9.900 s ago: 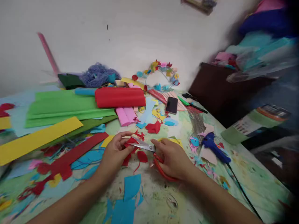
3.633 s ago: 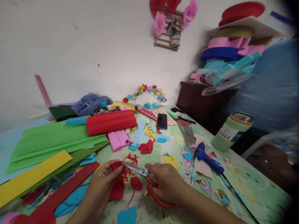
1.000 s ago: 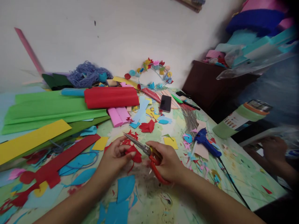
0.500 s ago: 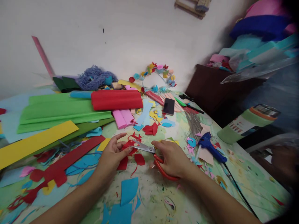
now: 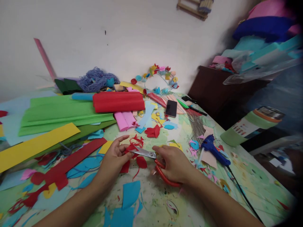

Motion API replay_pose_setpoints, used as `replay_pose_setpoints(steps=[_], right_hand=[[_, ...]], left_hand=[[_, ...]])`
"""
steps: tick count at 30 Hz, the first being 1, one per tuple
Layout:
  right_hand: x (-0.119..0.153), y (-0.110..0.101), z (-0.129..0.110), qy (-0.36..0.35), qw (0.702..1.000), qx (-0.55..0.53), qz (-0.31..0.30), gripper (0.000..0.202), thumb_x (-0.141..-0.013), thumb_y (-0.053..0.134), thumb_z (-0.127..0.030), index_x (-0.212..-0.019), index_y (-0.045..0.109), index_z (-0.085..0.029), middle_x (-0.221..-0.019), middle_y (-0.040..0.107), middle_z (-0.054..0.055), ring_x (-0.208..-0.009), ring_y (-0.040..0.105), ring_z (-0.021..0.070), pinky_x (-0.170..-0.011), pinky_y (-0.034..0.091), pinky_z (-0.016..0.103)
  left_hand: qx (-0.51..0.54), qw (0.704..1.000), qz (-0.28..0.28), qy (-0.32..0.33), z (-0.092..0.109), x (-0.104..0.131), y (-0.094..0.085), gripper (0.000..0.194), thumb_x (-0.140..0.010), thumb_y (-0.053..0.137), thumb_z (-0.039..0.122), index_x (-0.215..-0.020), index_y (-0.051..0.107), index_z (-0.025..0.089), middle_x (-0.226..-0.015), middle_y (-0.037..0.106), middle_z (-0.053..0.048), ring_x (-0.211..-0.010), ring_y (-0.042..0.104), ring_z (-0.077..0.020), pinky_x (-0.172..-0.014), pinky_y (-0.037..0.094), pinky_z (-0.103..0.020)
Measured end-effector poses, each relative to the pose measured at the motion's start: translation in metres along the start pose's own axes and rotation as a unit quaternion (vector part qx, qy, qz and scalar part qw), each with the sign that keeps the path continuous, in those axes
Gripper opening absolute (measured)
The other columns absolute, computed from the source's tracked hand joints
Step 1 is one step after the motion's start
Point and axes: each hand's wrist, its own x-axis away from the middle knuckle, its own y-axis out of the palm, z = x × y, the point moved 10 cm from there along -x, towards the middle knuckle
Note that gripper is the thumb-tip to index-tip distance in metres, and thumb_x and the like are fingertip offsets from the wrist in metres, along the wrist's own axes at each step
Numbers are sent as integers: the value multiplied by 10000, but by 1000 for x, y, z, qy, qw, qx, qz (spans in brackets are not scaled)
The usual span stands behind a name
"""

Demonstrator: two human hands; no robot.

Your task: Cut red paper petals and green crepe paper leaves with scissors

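Observation:
Between the thumb and fingers of my left hand (image 5: pixel 116 155) is a small piece of red paper (image 5: pixel 131 148). My right hand (image 5: pixel 174 162) grips the red-handled scissors (image 5: pixel 146 153), whose blades point left and reach the red paper at my left fingertips. The blades look nearly closed. Just below them lies a red petal-shaped cutout (image 5: pixel 141 162) with a thin strip trailing from it. Curled red scraps sit behind the blades. Nearer to me are blue paper pieces (image 5: pixel 131 194).
A blue glue gun (image 5: pixel 214 149) with a black cord lies at right, near a green bottle (image 5: pixel 251 127). Paper rolls, including a red one (image 5: pixel 119 101), fill the left back. A phone (image 5: pixel 171 108) and a flower wreath (image 5: pixel 163 67) are farther back. A person stands at the right.
The scissor blades have come together on the red paper. My left hand has stayed almost in place.

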Motion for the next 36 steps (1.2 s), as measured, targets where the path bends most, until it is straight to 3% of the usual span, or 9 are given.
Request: replay_pose_setpoints(steps=[11, 29, 36], right_hand=[[1, -1, -2, -1, 1000, -20, 5, 607, -745, 626, -589, -1202, 564, -195, -909, 669, 90, -800, 619, 226, -670, 395, 273], [2, -2, -4, -4, 999, -39, 12, 463, -810, 593, -486, -1175, 585, -202, -893, 707, 82, -792, 660, 218, -646, 408, 259], [2, 0, -2, 2, 1000, -23, 14, 450, -800, 609, -466, -1166, 584, -206, -841, 702, 72, -731, 648, 203, -613, 376, 253]], left_hand=[[3, 1000, -4, -4, -1, 0, 0, 660, -622, 744, 182, -1205, 436, 212, -772, 680, 19, -688, 669, -157, -614, 504, -238], [4, 999, 38, -17, 7, 2, -5, 727, -564, 800, 214, -1211, 467, 210, -775, 698, 20, -643, 669, -143, -577, 511, -222], [22, 999, 24, -10, 10, 1, -3, 735, -577, 797, 226, -1222, 447, 200, -774, 714, 6, -667, 683, -170, -614, 536, -264]])
